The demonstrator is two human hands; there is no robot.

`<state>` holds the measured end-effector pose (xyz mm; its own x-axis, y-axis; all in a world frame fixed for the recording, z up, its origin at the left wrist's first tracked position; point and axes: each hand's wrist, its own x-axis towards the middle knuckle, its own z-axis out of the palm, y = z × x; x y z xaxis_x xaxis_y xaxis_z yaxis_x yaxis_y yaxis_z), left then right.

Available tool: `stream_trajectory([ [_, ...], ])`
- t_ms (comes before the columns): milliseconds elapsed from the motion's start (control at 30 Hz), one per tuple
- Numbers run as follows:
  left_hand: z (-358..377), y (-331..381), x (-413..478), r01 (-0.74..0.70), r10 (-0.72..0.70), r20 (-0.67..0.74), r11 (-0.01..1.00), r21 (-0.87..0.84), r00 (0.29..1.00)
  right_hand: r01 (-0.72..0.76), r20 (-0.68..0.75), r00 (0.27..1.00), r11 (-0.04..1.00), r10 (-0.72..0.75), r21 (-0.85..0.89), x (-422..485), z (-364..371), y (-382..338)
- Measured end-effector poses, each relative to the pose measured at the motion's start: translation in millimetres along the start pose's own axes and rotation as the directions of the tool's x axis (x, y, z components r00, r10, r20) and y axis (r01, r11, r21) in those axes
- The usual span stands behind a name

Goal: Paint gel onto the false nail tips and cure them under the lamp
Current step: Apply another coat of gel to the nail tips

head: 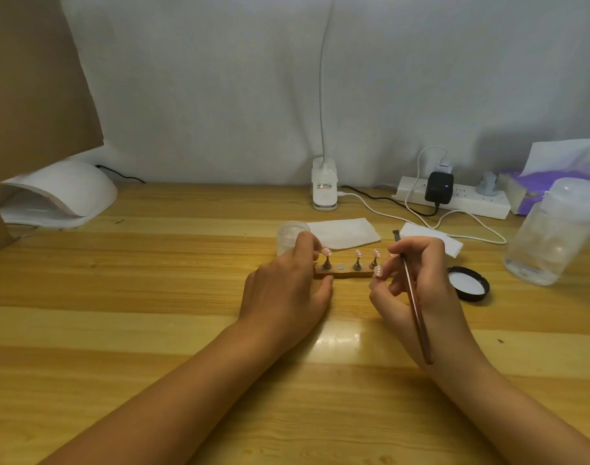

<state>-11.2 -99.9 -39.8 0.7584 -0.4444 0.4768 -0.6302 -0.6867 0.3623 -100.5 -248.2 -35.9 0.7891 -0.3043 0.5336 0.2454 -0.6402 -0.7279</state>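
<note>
Item one: we record a left hand [286,290] and a right hand [417,290], both bare, seen from the back and side. Fingers are slender. We cannot read the fingernails at this size.

Item two: we record a left forearm [186,380] and a right forearm [508,407], bare along their whole visible length, from the wrists down to the bottom edge of the view. Both are slim and smooth, widening evenly away from the wrist. Skin is all we can list on wrists, hands and fingers.
</note>
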Motion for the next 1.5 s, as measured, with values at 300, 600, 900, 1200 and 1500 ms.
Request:
stream_trajectory([
  [300, 0.0, -3.7, 3.9, -0.037, 0.046, 0.084, 0.994, -0.103, 0.995, 0.049, -0.020, 0.999, 0.995, -0.051, -0.084, -1.5, 2.7, -0.4],
  [600, -6.6, 1.3, -2.0, -0.210, 0.233, 0.149, 0.965, -0.159, 0.961, 0.052, -0.037, 0.997, 0.981, -0.060, -0.185, -2.8, 2.5, -9.1],
  [900, -7.0, 3.4, -1.9, -0.246, 0.268, 0.159, 0.959, -0.144, 0.950, 0.059, 0.025, 0.998, 0.953, -0.054, -0.297, -5.8, 0.7, -8.0],
  [1200, -7.6, 5.5, -3.2, -0.270, 0.281, 0.121, 0.958, -0.099, 0.952, 0.076, 0.057, 0.997, 0.935, -0.060, -0.346, -7.5, 0.3, -10.4],
  [1500, -8.4, 5.7, -2.6, -0.278, 0.287, 0.134, 0.957, -0.082, 0.949, 0.038, 0.069, 0.998, 0.939, -0.015, -0.342, -8.1, 0.5, -13.1],
])
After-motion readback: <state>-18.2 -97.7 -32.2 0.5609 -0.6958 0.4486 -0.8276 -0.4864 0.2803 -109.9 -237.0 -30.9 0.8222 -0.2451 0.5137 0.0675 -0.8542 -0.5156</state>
